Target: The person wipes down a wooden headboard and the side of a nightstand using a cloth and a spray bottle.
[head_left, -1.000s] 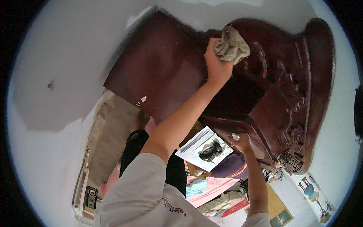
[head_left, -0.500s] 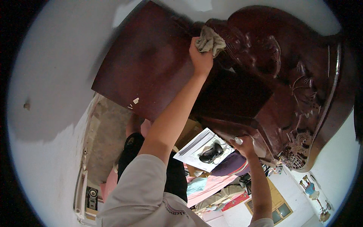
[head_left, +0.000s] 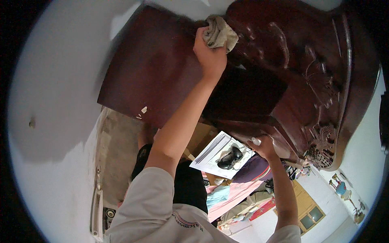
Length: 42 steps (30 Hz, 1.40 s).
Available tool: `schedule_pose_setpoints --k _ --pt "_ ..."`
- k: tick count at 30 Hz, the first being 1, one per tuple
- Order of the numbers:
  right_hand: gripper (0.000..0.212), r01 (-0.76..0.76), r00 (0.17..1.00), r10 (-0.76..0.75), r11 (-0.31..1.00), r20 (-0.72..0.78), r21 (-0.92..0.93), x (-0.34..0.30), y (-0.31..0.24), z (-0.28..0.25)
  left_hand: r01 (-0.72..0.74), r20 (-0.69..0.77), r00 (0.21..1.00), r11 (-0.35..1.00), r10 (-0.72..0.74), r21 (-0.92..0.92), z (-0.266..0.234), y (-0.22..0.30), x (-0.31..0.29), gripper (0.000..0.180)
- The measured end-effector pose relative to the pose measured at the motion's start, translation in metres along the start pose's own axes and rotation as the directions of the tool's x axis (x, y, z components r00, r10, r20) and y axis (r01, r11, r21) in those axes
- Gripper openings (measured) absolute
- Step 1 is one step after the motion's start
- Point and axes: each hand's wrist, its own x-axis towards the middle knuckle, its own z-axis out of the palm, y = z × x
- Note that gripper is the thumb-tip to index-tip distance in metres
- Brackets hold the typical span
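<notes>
My left hand [head_left: 210, 56] reaches far ahead, its fingers closed on a crumpled grey-beige cloth [head_left: 221, 33]. The cloth lies against dark red-brown wooden furniture [head_left: 150, 65], where a smooth flat panel meets a carved section [head_left: 279, 44]. Lower right, my right hand [head_left: 265, 147] is closed round a small white object [head_left: 255, 141]; only its rounded end shows, so its kind is unclear. This hand is beside the wooden edge, near a stack of papers [head_left: 208, 156] with a black device with a cord [head_left: 230, 158] on top.
A pale chip mark [head_left: 144, 109] shows on the panel's lower edge. White wall [head_left: 52, 81] runs along the left. Below are a cardboard box [head_left: 200, 137], a purple item with striped trim [head_left: 253, 170] and pink bedding [head_left: 233, 198]. A yellow cabinet [head_left: 306, 202] stands lower right.
The view has shifted slightly. My left hand and the cloth appear a little higher and further left by the carved section. The right hand keeps its hold on the white object.
</notes>
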Motion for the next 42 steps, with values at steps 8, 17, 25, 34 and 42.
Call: schedule_pose_setpoints --k 8,17,25,34,42 --pt "0.043 0.121 0.984 -0.12 0.993 -0.132 0.003 0.0 -0.015 -0.006 -0.093 0.043 0.995 0.996 0.093 -0.011 0.0 -0.015 -0.012 0.03" --pt "0.044 0.163 0.969 -0.175 0.983 -0.177 -0.078 -0.001 -0.017 -0.005 0.07 0.14 0.988 0.997 -0.063 -0.045 0.033 -0.052 -0.086 0.033" --pt "0.044 0.067 0.991 -0.07 0.997 -0.118 -0.026 -0.004 -0.01 -0.003 -0.007 0.266 0.964 0.999 0.016 -0.034 0.018 -0.001 -0.077 0.031" --pt "0.046 0.05 0.992 -0.052 0.999 -0.114 -0.019 0.0 -0.009 0.001 -0.158 0.181 0.968 0.984 0.171 -0.085 0.045 0.02 -0.052 0.033" --pt "0.049 0.052 0.985 -0.053 0.999 -0.163 -0.014 0.001 -0.009 0.005 -0.283 0.436 0.869 0.958 0.233 0.052 0.043 0.011 -0.061 0.036"
